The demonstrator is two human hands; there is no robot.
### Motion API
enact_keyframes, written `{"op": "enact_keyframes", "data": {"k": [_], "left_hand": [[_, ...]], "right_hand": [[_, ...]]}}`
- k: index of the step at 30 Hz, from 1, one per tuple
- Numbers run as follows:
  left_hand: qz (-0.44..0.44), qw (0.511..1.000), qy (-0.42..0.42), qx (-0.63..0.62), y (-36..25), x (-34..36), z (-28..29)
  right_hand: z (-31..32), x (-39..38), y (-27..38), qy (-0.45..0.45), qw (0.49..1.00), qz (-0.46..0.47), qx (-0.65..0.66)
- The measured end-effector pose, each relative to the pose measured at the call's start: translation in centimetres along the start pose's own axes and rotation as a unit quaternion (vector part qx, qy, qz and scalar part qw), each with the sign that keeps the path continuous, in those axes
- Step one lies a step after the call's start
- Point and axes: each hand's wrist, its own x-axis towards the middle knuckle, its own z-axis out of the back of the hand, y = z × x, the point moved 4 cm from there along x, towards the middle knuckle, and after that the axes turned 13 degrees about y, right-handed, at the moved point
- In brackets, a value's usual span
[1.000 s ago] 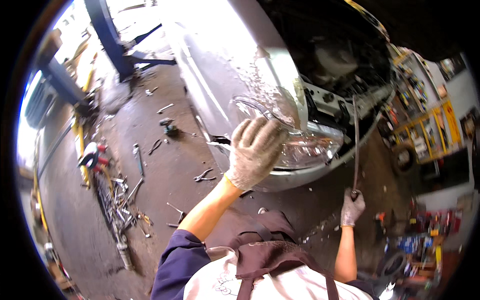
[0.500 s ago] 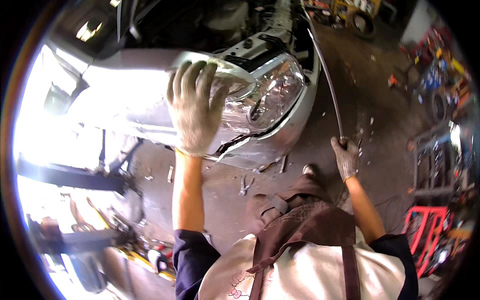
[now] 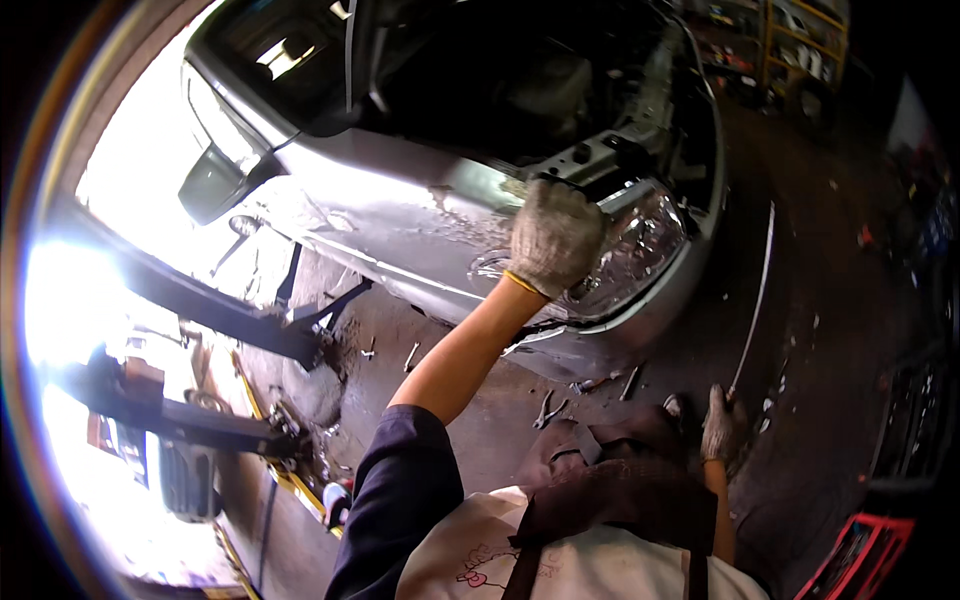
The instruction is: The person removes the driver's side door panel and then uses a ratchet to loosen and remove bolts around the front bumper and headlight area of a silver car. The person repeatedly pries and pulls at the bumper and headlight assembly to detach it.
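Since half a second ago, the rod (image 3: pixel 759 300) has moved clear of the car's (image 3: pixel 360 165) front and the left hand (image 3: pixel 558 232) has curled its fingers. The silver fender (image 3: pixel 400 222) spreads left of that hand, whose fingertips are hidden: I cannot tell whether they pinch anything. The headlight (image 3: pixel 645 240) is just right. Farther right, the right hand (image 3: pixel 721 428) is closed around the rod's near end, well apart from the left.

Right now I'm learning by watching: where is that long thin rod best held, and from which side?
Probably the near end of the rod, coming from the person's side, where the right hand grips: it is slender and extends away from that fist, its far end beside the car.
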Motion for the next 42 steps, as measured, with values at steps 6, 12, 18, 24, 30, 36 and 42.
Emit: {"op": "enact_keyframes", "data": {"k": [6, 12, 18, 24, 30, 36, 42], "left_hand": [[0.013, 0.972, -0.190, -0.138, -0.3, -4.0, 0.1], [0.079, 0.959, -0.226, -0.150, -2.3, -12.3, -5.0], [0.333, 0.878, -0.181, -0.292, -1.4, -19.0, -10.3], [0.415, 0.629, -0.352, -0.556, 1.0, -20.0, -13.6], [0.425, 0.532, -0.395, -0.616, 3.2, -17.3, -12.3], [0.364, 0.548, -0.431, -0.618, 2.8, -17.1, -12.8], [0.312, 0.588, -0.399, -0.630, 1.7, -18.1, -12.6]], "right_hand": [[-0.2, 1.6, 3.8, 0.066, 0.985, -0.074, 0.138], [-1.0, 2.2, 2.2, 0.080, 0.937, -0.238, 0.244], [1.7, -0.8, -1.4, 0.034, 0.928, -0.300, 0.219], [1.3, -5.5, 2.4, 0.021, 0.927, -0.342, 0.154], [3.5, -5.7, 2.7, 0.034, 0.955, -0.283, 0.087], [7.6, -5.3, -0.2, 0.048, 0.963, -0.259, 0.052], [2.5, -9.4, 3.2, 0.026, 0.958, -0.274, 0.076]]}}
